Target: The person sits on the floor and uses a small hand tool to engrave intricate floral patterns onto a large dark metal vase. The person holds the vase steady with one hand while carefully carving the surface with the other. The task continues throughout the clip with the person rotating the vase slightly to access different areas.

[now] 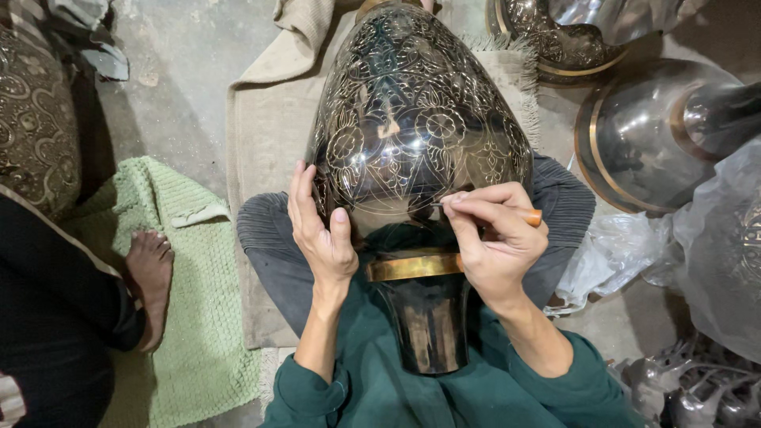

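On the lap of a seated person, a large dark engraved metal vase [416,135] lies tipped, neck towards the body

Left of the vase's lower belly, the left hand [321,230] lies flat and open against the metal, fingers spread, gripping nothing. Right of that spot, the right hand [495,238] has its grip pinched closed on a thin tool with an orange handle [533,217], tip touching the vase. Below the belly, a brass band [412,266] rings the neck. Beyond the vase to the right stand other metal vessels [642,135] and clear plastic wrap [713,246]; to its left, a green mat [186,261] with another person's bare foot [149,273]
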